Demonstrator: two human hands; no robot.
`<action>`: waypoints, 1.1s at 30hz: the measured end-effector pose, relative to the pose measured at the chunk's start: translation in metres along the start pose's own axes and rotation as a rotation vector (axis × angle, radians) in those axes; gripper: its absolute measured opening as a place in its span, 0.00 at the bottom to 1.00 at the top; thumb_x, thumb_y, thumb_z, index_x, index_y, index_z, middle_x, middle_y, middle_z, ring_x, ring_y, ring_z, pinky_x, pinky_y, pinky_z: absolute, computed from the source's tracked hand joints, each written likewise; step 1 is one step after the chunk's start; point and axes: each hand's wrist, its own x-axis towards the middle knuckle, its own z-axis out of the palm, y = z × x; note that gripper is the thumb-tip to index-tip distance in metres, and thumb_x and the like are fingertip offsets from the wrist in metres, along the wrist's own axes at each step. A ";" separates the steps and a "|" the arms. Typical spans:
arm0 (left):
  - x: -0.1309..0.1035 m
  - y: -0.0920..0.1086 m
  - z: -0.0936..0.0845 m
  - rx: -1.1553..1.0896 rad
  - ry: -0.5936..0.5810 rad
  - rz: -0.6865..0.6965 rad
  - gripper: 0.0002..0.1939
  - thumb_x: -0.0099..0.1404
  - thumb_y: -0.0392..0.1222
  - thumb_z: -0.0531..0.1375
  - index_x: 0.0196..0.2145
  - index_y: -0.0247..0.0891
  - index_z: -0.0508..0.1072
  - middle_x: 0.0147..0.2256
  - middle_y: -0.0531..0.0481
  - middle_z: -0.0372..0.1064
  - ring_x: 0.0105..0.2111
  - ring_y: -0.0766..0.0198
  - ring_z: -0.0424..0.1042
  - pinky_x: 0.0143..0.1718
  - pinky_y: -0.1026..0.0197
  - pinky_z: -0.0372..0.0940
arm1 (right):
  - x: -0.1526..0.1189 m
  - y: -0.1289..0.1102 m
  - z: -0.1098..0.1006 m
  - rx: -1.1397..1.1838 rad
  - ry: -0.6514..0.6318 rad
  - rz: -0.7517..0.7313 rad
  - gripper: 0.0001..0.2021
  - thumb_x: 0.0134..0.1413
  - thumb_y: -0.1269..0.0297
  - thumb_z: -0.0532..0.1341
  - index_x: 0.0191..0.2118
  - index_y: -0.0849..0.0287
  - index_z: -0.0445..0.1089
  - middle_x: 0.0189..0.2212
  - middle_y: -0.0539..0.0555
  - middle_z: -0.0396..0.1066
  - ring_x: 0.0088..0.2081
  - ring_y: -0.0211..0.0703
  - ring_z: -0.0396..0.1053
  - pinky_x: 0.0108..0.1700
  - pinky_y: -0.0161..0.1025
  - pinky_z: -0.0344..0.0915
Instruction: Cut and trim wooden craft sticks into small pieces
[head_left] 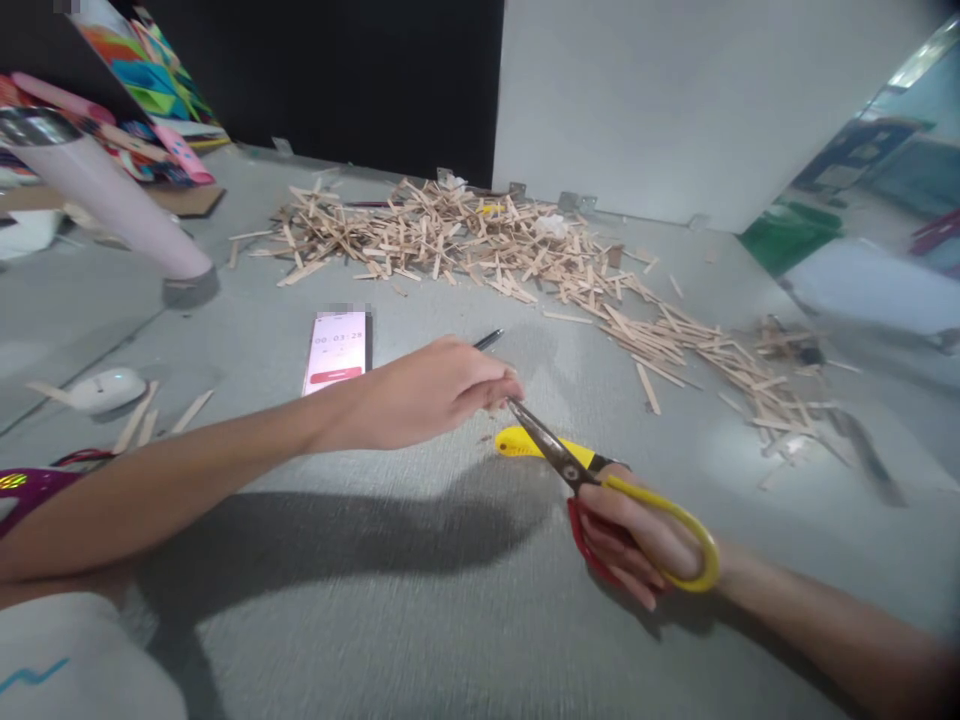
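Observation:
My right hand (630,530) grips a pair of scissors (541,432) with one yellow and one red handle loop. The blades look closed or nearly so and point up and left. Their tips meet the fingers of my left hand (442,385), which are pinched together; whatever they hold, if anything, is hidden. Beneath the blades a yellow utility knife (517,442) lies on the grey table (337,620). A dark pen (489,339) shows partly behind my left hand.
A long heap of thin wooden sticks (420,235) spreads along the back and right. A lit phone (337,345) lies behind my left forearm. At left are a white mouse (109,390), loose sticks and a pale pink bottle (112,195). Black and white panels rise behind.

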 end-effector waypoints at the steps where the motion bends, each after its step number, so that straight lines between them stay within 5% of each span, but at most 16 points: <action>1: 0.001 0.000 -0.002 -0.047 -0.006 -0.007 0.18 0.82 0.42 0.54 0.41 0.36 0.83 0.38 0.48 0.85 0.30 0.65 0.81 0.31 0.65 0.68 | 0.001 0.002 -0.002 0.103 -0.056 0.006 0.39 0.68 0.28 0.57 0.15 0.52 0.54 0.07 0.43 0.50 0.07 0.33 0.53 0.09 0.29 0.52; 4: 0.003 -0.001 -0.005 -0.244 -0.023 -0.066 0.19 0.84 0.46 0.53 0.43 0.35 0.82 0.38 0.46 0.85 0.31 0.64 0.83 0.32 0.65 0.73 | 0.002 0.007 -0.005 0.250 -0.111 -0.046 0.36 0.68 0.29 0.58 0.19 0.52 0.56 0.07 0.41 0.51 0.07 0.34 0.52 0.09 0.30 0.55; 8: 0.005 -0.001 -0.005 -0.387 0.015 -0.121 0.19 0.84 0.47 0.54 0.44 0.34 0.81 0.36 0.45 0.85 0.29 0.63 0.84 0.32 0.64 0.77 | 0.006 0.010 -0.004 0.081 -0.064 -0.250 0.35 0.72 0.34 0.59 0.20 0.55 0.62 0.09 0.44 0.56 0.10 0.34 0.58 0.16 0.30 0.64; 13: 0.005 0.000 -0.004 -0.422 0.010 -0.135 0.18 0.84 0.45 0.54 0.45 0.33 0.81 0.35 0.45 0.85 0.29 0.63 0.84 0.31 0.65 0.77 | 0.008 0.004 0.001 -0.039 -0.022 -0.322 0.37 0.72 0.32 0.59 0.18 0.54 0.62 0.10 0.44 0.55 0.13 0.34 0.56 0.24 0.33 0.73; 33: 0.004 -0.002 0.002 -0.422 -0.099 -0.108 0.21 0.85 0.51 0.54 0.44 0.34 0.80 0.35 0.44 0.85 0.30 0.63 0.83 0.32 0.65 0.77 | 0.005 -0.001 0.004 -0.191 0.120 -0.107 0.40 0.66 0.27 0.59 0.14 0.54 0.61 0.07 0.46 0.56 0.11 0.32 0.56 0.18 0.32 0.66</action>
